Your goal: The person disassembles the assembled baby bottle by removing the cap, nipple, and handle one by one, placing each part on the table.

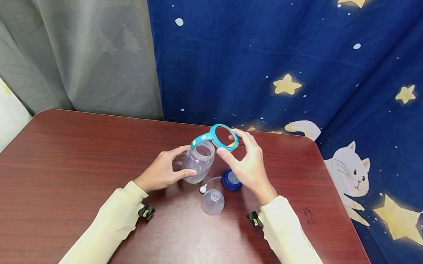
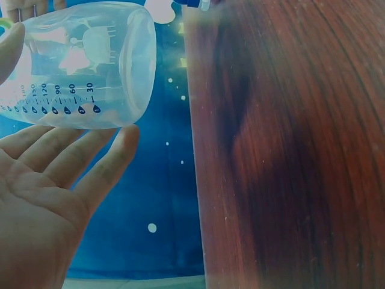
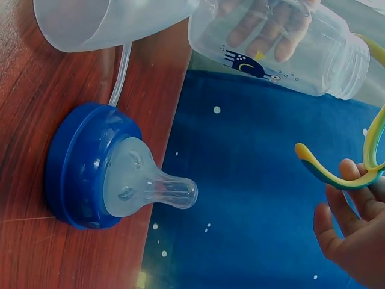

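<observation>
Clear plastic is what the baby bottle (image 1: 199, 161) is made of, and it sits near the middle of the dark red-brown wooden table (image 1: 61, 169), a little toward the far edge. The left hand (image 1: 162, 171) holds the bottle from its 9 o'clock side, with the thumb and fingers curled round its body. In the left wrist view the bottle (image 2: 78, 66) shows small number marks and white pictures, and the fingers (image 2: 102, 162) lie under it. The right hand (image 1: 248, 164) pinches a teal and yellow handle ring (image 1: 216, 137), which is tilted and sits right over the bottle's open mouth, at the bottle's 1 o'clock. I cannot tell if the ring touches the bottle's rim. In the right wrist view the ring (image 3: 343, 171) rests on the fingertips (image 3: 352, 174). A blue collar with a clear teat (image 1: 231, 180) lies on the table just beside the right hand, at the bottle's 4 o'clock. In the right wrist view its soft teat (image 3: 147, 183) points to the side. A clear dome cap (image 1: 212, 201) lies at the bottle's 5 o'clock. A thin straw tube with a white end (image 1: 207, 185) lies between the bottle and the cap. A blue curtain with stars and a white cat (image 1: 355, 174) hangs behind the table.
</observation>
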Tool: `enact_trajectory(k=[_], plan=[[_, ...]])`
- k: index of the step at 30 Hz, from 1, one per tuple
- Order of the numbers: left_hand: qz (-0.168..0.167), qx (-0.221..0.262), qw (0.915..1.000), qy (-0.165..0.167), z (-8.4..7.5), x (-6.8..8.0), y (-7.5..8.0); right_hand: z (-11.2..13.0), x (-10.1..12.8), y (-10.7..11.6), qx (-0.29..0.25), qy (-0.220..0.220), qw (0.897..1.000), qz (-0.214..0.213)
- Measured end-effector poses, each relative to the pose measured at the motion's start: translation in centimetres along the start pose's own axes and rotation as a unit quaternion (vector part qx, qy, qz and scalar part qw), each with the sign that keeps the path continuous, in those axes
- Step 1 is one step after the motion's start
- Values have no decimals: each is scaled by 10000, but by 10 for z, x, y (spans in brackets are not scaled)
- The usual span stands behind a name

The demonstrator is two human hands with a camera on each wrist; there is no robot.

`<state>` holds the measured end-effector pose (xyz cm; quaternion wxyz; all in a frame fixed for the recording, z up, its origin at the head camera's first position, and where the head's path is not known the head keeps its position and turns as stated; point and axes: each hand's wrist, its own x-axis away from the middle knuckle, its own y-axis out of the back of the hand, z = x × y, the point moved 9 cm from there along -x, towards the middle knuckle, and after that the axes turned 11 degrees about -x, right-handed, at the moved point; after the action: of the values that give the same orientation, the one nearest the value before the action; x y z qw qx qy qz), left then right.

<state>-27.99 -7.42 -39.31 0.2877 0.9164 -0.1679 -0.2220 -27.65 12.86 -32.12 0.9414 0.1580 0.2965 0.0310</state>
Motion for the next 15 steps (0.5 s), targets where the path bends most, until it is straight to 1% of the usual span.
enact_trajectory(k=[8, 15], plan=[[35, 54, 10000, 59, 1, 1, -1, 0, -1, 7, -247, -48, 9994, -240], [48, 89, 9998, 161, 1, 1, -1, -1, -3, 21, -420, 46, 9966, -707]])
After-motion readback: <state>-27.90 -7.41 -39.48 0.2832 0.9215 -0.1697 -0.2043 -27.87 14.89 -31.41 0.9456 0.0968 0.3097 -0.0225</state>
